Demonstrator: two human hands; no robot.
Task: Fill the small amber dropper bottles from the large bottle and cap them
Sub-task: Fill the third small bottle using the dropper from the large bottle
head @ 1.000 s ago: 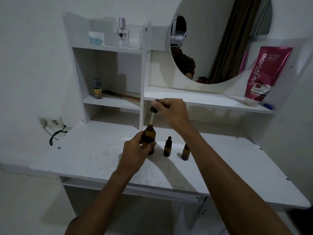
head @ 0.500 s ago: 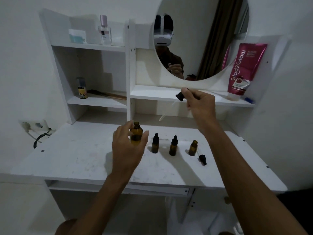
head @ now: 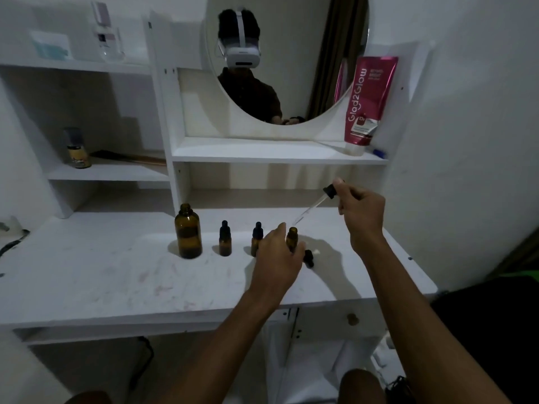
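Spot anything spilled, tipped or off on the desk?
No spill visible. One small black dropper cap lies on its side on the desk, beside the open small amber bottle; that is mid-task, not a fault. The large amber bottle stands upright, uncapped.

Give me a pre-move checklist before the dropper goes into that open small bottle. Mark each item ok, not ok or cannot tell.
1. Open small bottle uncapped and upright: ok.
2. Left hand steadying that bottle: cannot tell; it is right at the bottle, but contact is hidden.
3. Right hand gripping the dropper at its black top: ok.
4. Dropper tip lined up over the bottle mouth: not ok; the tip sits just above and slightly right, with the tube tilted.
5. Liquid in the dropper tube: cannot tell.
6. Loose cap within reach on the table beside the bottle: ok.
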